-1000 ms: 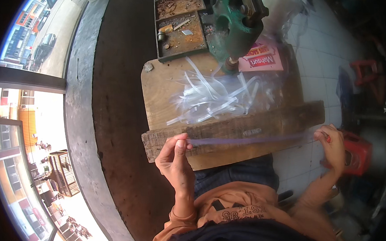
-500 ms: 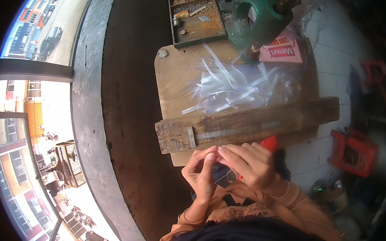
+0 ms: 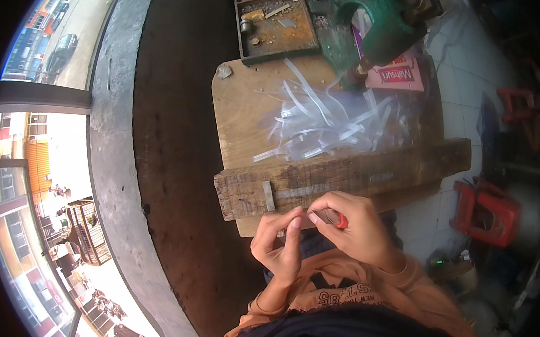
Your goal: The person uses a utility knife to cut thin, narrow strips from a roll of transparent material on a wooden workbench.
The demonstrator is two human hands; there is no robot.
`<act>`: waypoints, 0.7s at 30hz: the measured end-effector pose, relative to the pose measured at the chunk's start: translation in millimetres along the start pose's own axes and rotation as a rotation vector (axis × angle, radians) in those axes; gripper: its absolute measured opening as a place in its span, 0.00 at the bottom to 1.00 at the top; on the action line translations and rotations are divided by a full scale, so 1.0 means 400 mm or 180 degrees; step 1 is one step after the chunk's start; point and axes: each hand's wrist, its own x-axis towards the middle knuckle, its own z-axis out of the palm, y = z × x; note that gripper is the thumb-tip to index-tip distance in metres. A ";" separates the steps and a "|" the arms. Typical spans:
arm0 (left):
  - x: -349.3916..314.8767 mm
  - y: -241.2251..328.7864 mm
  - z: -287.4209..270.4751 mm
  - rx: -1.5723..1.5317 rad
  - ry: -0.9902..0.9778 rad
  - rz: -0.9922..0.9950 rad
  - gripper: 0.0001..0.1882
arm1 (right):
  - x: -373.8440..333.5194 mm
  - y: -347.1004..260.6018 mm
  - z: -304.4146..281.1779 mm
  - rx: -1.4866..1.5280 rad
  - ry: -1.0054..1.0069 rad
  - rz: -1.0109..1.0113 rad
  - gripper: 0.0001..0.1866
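Above my lap, just in front of the near edge of a thick wooden plank (image 3: 369, 178), my two hands meet at the fingertips. Thumb and forefinger of my left hand (image 3: 273, 245) are pinched together; whatever they hold is too small or hidden to make out. Wrapped in my right hand (image 3: 363, 227) is a red-handled metal tool (image 3: 342, 221), its kind mostly covered by the fingers. A short flat strip (image 3: 268, 196) lies across the plank near its left end. Beyond the plank, a loose heap of clear plastic strips (image 3: 323, 125) spreads over the wooden board (image 3: 236, 121).
At the back stands a green cast-metal machine (image 3: 379, 35), beside a pink packet (image 3: 397, 77). A shallow tray (image 3: 306, 56) with small parts sits back left. A red plastic stool (image 3: 486, 220) is on the tiled floor at right; a window ledge (image 3: 116, 153) runs along the left.
The red-handled tool has turned in my right hand, its metal part now showing near the fingertips. My left hand stays pinched in nearly the same place. The view has shifted slightly.
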 end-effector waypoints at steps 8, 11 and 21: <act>0.028 -0.044 -0.041 0.1599 0.0695 0.0839 0.09 | 0.055 -0.004 0.051 -0.0631 0.0210 0.0028 0.11; 0.030 -0.057 -0.043 0.1684 0.0822 0.0911 0.09 | 0.063 -0.009 0.062 -0.0836 0.0154 0.0057 0.10; 0.014 -0.041 -0.044 0.1993 0.0511 0.1060 0.06 | 0.078 -0.008 0.072 -0.1260 0.0151 -0.0124 0.07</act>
